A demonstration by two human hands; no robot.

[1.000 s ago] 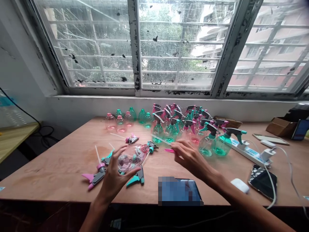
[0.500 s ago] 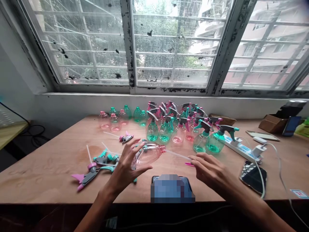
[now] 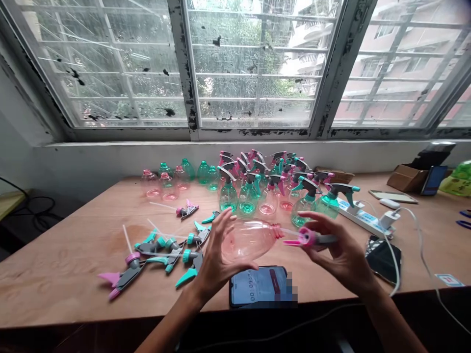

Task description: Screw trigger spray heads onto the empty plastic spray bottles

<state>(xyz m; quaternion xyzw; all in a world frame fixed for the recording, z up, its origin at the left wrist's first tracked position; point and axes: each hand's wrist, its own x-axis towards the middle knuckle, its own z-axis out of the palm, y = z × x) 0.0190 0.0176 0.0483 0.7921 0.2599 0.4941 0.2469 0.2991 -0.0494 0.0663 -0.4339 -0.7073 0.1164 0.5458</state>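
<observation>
Head view: left hand (image 3: pixel 220 255) is cupping a clear pink bottle (image 3: pixel 250 240) sideways at frame centre, fingers curving around the base end, thumb spreading away below. Right hand (image 3: pixel 340 250), right of centre, is pinching a pink-and-grey trigger sprayer head (image 3: pixel 319 239) between thumb and fingers. Dip tube (image 3: pixel 290 232) is pointing into the bottle neck (image 3: pixel 275 231); tip depth unclear. Collar (image 3: pixel 306 237) is sitting apart from the neck, so this pair is looking only partly joined. Done, by appearance: capped spray bottles (image 3: pixel 228 195), pink and green, are standing upper centre. Left over: headless bottles (image 3: pixel 169 189) are standing upper left of centre; loose sprayer heads (image 3: pixel 127 279) are lying lower left. Phone (image 3: pixel 255 289) is resting lower centre, showing digits.
</observation>
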